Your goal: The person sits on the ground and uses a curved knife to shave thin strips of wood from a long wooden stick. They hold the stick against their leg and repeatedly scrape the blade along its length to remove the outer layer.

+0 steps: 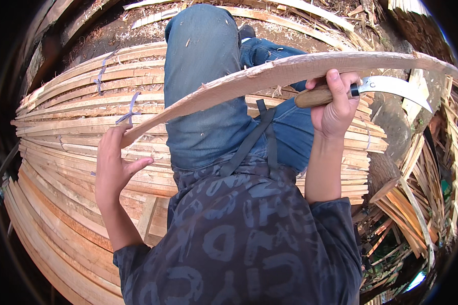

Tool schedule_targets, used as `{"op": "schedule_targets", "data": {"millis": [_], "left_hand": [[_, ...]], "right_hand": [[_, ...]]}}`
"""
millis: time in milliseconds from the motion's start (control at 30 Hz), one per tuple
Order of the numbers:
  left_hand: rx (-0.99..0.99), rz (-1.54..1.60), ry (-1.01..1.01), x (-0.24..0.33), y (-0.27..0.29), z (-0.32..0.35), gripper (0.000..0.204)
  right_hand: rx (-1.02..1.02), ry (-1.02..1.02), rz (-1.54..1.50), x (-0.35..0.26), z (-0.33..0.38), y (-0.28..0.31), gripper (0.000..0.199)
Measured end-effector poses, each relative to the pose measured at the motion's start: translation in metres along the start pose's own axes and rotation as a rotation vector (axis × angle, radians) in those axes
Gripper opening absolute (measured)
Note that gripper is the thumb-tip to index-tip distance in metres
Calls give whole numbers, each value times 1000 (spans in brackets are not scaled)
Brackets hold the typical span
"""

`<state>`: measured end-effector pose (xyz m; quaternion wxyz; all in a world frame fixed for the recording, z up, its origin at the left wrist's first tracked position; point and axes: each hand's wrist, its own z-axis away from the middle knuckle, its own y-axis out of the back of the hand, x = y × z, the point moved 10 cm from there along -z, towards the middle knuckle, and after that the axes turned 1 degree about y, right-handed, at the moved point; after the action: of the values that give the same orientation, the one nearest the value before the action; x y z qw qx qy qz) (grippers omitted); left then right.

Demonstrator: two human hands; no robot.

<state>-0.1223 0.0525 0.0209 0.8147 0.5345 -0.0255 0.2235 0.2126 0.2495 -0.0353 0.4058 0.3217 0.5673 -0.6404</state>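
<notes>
- The left hand (pixel 112 165) is open, fingers spread, its fingertips propping the near end of a long, thin, pale wooden strip (pixel 269 76) that arcs across the person's blue-jeaned knee (pixel 203 76) toward the right.
- The right hand (pixel 336 104) is closed around the brown wooden handle of a curved steel-bladed knife (pixel 392 87); the thumb presses against the strip's lower edge, and the blade lies just under the strip, pointing right.
- The strip's surface looks freshly pared and rough-fibred along its upper face, with small curls hanging near the middle; I judge the shaving is partway done. Whether the far right end is finished cannot be told.
- Beneath the legs lies a broad stack of similar flat wooden slats (pixel 71 152), some bundled with pale blue ties (pixel 130 107), which looks like finished stock.
- At the right, a loose heap of splintered offcuts (pixel 412 198) covers the ground.
</notes>
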Motion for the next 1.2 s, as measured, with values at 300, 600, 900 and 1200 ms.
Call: {"op": "schedule_targets", "data": {"millis": [300,600,900,1200], "left_hand": [[83,40,-254,108,72,-12,83],[-472,521,-221,87,-7,-51,81],[-1089,847,-184,105,-66,-55,55],[-1336,917,-145,114,-80,-34,77]], "right_hand": [[-153,-4,92,39,40,-51,37],[-317,-55,190,72,83,-86,38],[-514,-7,368,66,87,-101,38],[-643,26,422,68,91,-102,38]]}}
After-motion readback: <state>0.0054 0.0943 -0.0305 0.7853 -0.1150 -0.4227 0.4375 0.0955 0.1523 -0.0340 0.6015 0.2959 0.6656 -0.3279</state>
